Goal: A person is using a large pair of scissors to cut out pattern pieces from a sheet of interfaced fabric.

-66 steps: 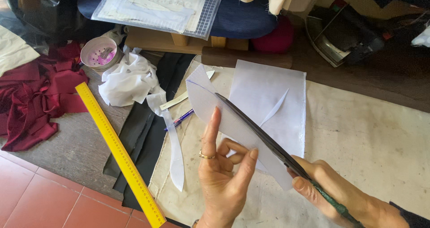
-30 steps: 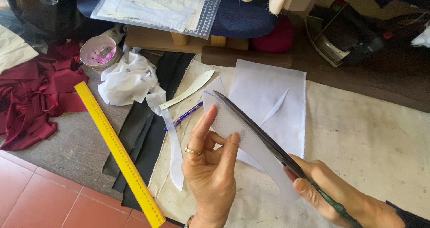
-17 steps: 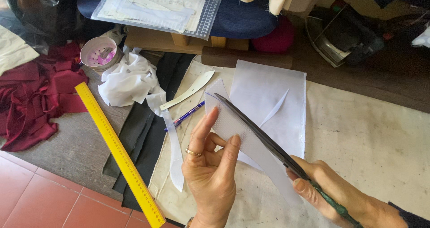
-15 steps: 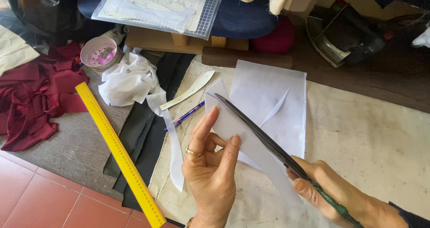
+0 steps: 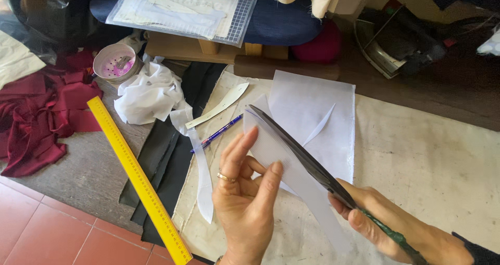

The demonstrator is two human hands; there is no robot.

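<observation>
Since the earlier frames the left hand [image 5: 245, 202] has been sliding up along the white paper piece [image 5: 291, 161], and the curved paper strip [image 5: 219, 105] has come to lie beside the blue pen [image 5: 217, 133]. The left hand is pinching the paper piece, thumb and fingers clamped on its edge, a ring showing on one finger. The right hand [image 5: 385, 223] is gripping the handle of long black scissors [image 5: 304, 155], whose blades are lying nearly closed across the paper piece, above the cream worktop [image 5: 427, 155]. A yellow ruler [image 5: 138, 179] is lying slantwise on black fabric [image 5: 172, 155]; crumpled white cloth [image 5: 148, 93] and maroon fabric [image 5: 36, 119] are lying to the left.
</observation>
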